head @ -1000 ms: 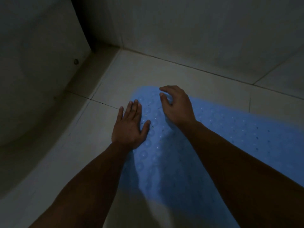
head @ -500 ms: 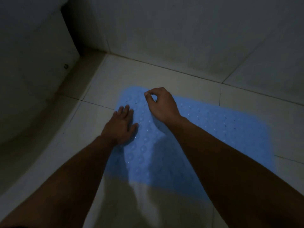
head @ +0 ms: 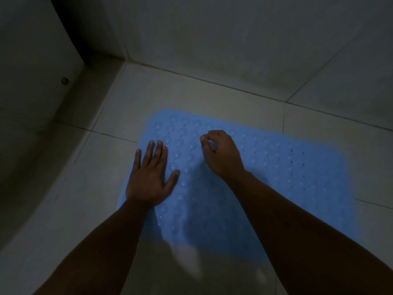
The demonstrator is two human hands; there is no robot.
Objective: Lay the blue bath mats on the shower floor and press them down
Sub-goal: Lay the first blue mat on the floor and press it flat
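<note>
A blue bath mat with rows of small bumps and holes lies flat on the pale tiled shower floor. My left hand rests palm down on the mat's left edge, fingers straight and spread, the little finger over bare tile. My right hand sits on the mat's upper middle with its fingers curled, thumb and forefinger pinching at the mat's surface. Both forearms cover the mat's near part. Only one mat is in view.
A tiled wall rises just behind the mat. A curved pale panel with a small round fitting closes the left side, meeting the wall in a dark corner. Bare tile lies left of and behind the mat.
The view has pulled back, so the mat's right end now shows. My left hand has spread its fingers flat on the mat's edge. My right hand has gone from a loose curl to a thumb-and-forefinger pinch.
</note>
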